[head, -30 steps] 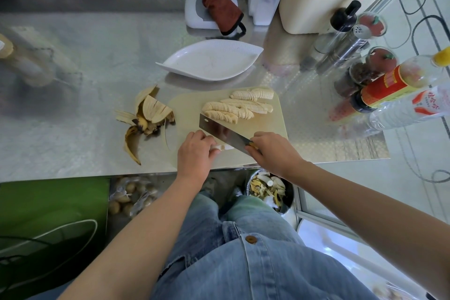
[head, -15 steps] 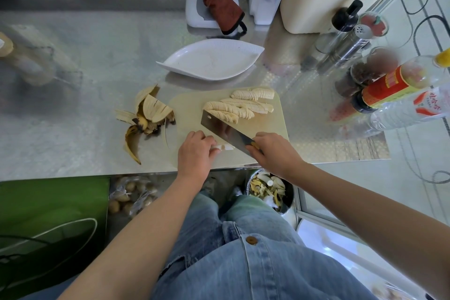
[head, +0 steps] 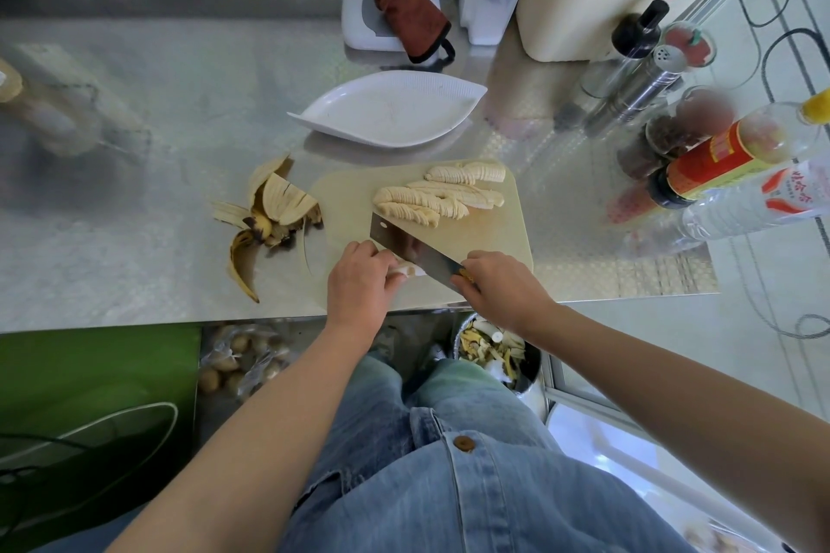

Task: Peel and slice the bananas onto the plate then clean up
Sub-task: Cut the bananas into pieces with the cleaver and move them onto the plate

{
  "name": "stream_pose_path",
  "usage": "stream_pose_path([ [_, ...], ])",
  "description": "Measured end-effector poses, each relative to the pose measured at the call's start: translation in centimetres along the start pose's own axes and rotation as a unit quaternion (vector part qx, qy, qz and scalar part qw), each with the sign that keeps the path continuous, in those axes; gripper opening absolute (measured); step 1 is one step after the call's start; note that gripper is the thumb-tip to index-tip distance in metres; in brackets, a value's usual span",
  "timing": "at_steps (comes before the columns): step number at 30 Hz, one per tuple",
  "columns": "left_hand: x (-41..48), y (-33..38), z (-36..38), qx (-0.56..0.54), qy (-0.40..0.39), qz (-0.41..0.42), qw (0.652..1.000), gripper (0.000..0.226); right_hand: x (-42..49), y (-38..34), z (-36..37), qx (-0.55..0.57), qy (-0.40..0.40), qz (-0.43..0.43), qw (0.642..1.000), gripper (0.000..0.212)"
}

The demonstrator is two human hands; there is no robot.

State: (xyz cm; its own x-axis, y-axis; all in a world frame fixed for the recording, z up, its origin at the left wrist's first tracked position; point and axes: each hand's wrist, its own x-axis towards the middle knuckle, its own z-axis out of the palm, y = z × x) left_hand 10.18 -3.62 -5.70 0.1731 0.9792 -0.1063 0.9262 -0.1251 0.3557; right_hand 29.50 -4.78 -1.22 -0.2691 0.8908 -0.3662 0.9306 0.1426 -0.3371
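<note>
On the beige cutting board [head: 489,233] lie three rows of sliced banana [head: 438,198]. My left hand [head: 359,287] holds a short banana piece [head: 411,270] at the board's near edge. My right hand [head: 503,290] grips the handle of a cleaver [head: 413,251], whose blade stands against that piece. A white leaf-shaped plate [head: 390,110] sits bare behind the board. Banana peels [head: 269,216] lie on the steel counter left of the board.
Bottles, shakers and jars [head: 673,126] crowd the counter's right side. A cream bin [head: 584,13] and a red cloth on a white box [head: 404,20] stand at the back. A waste bin with scraps [head: 494,350] sits below the counter edge.
The cleaver has shifted slightly along the banana piece between cuts; my left hand has stayed on the piece.
</note>
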Motion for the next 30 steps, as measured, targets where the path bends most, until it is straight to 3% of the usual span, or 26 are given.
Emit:
stream_pose_path([
  [30, -0.1, -0.1, -0.1, -0.008, 0.001, 0.007, 1.000, 0.018, -0.1, 0.0, 0.3, -0.006, -0.011, -0.004, 1.000, 0.032],
])
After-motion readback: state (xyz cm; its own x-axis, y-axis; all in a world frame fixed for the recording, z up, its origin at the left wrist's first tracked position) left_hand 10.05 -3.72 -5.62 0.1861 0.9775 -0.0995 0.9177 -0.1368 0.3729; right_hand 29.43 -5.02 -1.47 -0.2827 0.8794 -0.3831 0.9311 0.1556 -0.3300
